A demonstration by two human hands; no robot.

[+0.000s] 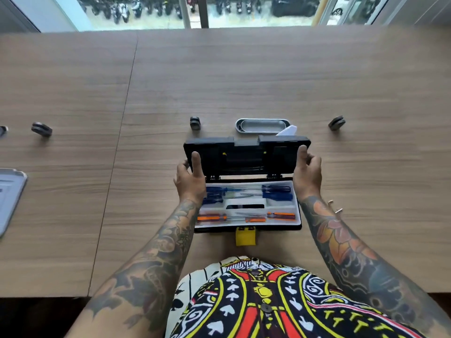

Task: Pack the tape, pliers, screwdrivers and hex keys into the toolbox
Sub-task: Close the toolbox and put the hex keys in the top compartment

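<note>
I see black plastic toolbox open, near table centre. My left hand and right hand grip raised black lid at its sides. Blue-handled screwdrivers and orange-handled screwdrivers lie in white tray.

I log the table as wood-grain laminate, matt and smooth, and the toolbox as matt black plastic with a glossy yellow plastic latch and a smooth pale plastic tray insert. I list the screwdrivers with translucent blue and orange plastic handles and bright metal shafts. I note the oval tin and flat tray as brushed metal, dull sheen.
</note>
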